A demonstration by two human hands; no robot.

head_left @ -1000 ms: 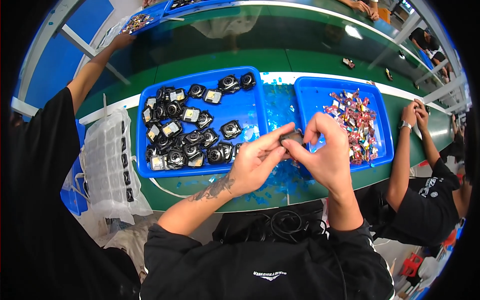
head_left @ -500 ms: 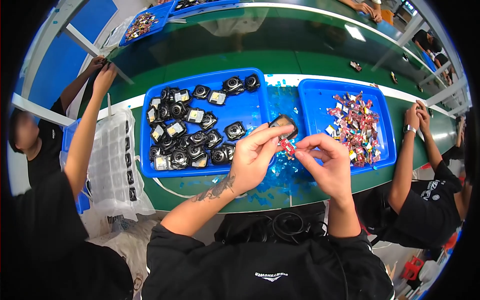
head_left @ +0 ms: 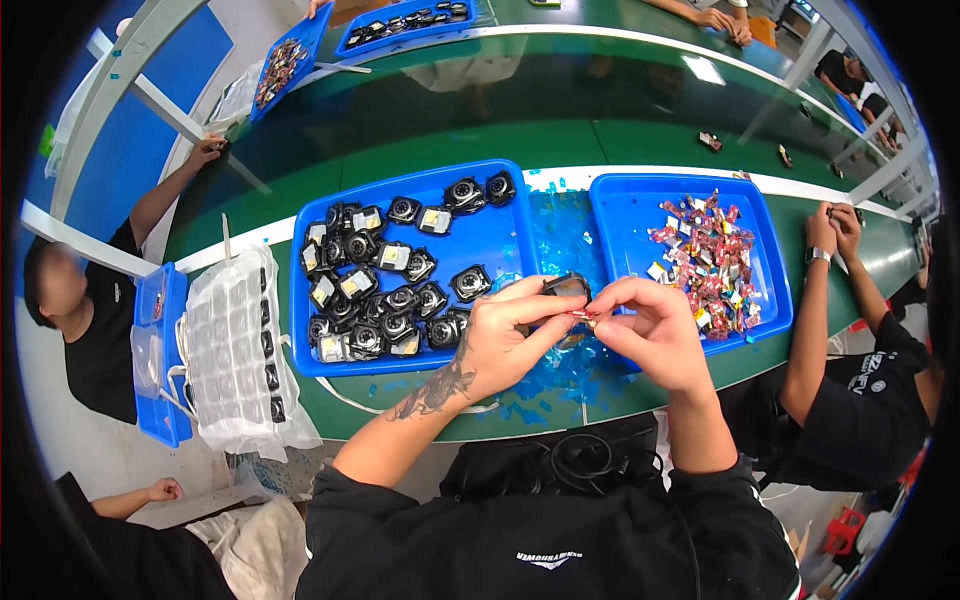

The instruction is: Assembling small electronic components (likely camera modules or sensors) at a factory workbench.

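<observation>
Over the gap between two blue trays, my hands meet with fingers almost touching. My left hand point(head_left: 505, 335) is closed around a black smartwatch case point(head_left: 568, 287), whose upper part shows above the fingers. Just below it a small red flat component point(head_left: 581, 315) lies edge-on between both hands. My right hand point(head_left: 655, 335) pinches its right end between thumb and fingers. Several similar black watch cases point(head_left: 398, 300) fill the left blue tray point(head_left: 490, 230). A heap of small red and silver components point(head_left: 708, 262) lies in the right blue tray point(head_left: 617, 215).
Blue film scraps point(head_left: 555, 385) litter the green bench between the trays. A clear plastic compartment tray point(head_left: 230, 340) with black parts stands at left. Co-workers' arms point(head_left: 812, 270) reach onto the bench on both sides. Loose parts point(head_left: 710, 141) lie on the green belt beyond.
The red component has turned from face-up to edge-on, and my right fingers have closed in on it. At left, a co-worker's near arm has withdrawn from the bench.
</observation>
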